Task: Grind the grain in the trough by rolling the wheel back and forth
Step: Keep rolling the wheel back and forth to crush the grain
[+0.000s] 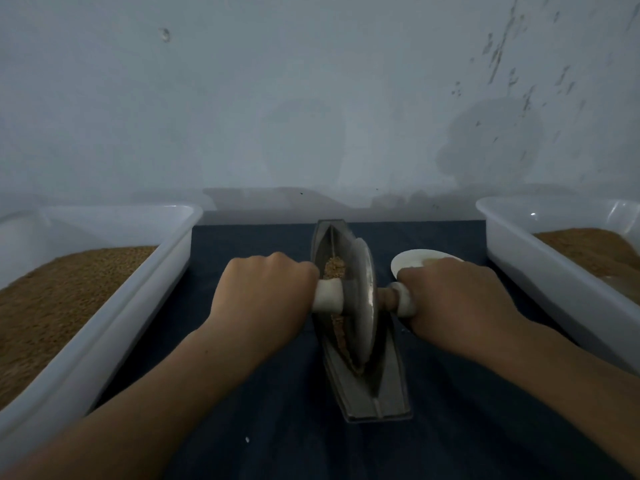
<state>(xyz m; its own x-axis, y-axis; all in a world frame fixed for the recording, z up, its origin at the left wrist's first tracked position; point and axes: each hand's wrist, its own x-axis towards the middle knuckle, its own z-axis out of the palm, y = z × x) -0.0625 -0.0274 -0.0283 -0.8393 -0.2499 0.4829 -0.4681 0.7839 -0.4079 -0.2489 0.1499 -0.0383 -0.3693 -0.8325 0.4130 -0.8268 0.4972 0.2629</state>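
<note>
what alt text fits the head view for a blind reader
A left hand and right hand grip the white handles of a metal wheel standing in a trough of grain on dark cloth. A left tub and right tub hold more grain.

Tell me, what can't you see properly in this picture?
1. Head view: the ends of the grip are hidden inside the left hand and right hand.
2. The wheel hides the grain beneath it in the trough.
3. The right hand covers part of the white dish.
4. The picture's edges cut off the left tub and right tub.
</note>
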